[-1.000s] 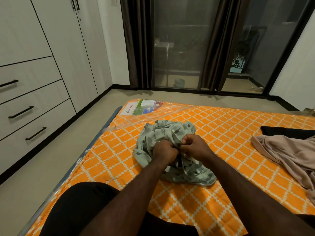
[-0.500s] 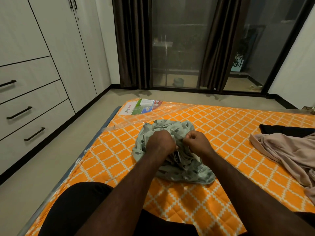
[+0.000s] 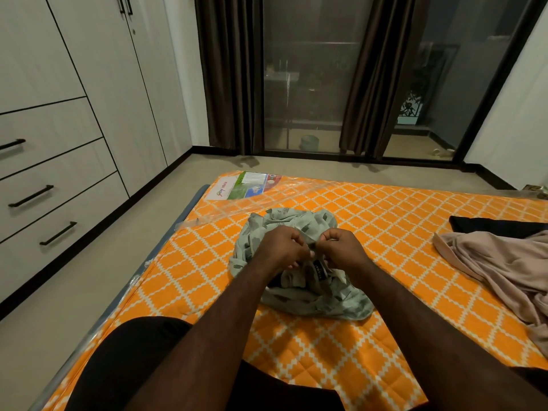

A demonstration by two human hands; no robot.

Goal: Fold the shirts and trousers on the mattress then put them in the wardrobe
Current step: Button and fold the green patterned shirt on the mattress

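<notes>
mattress (image 3: pixel 391 215) | green shirt (image 3: pixel 323 304) bunched, axis far-left to near-right | left hand (image 3: pixel 281 247), right hand (image 3: pixel 344 247) pinch it

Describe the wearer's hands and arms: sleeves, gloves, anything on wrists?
Left hand and right hand are bare: no gloves, no ring showing. Both forearms are uncovered to the frame edge, no sleeve, watch or band. Only clothing in view: black legwear at lower left.

The shirt (image 3: pixel 296 222) is lying on the mattress (image 3: pixel 400 209), bunched under the fingers (image 3: pixel 292 238). Right of the fingers, well apart, a second garment (image 3: pixel 504 268) is sprawling, a third garment (image 3: pixel 489 225) lying just behind it. The wardrobe (image 3: pixel 89 114) is standing left, the door (image 3: pixel 311 84) beyond.
</notes>
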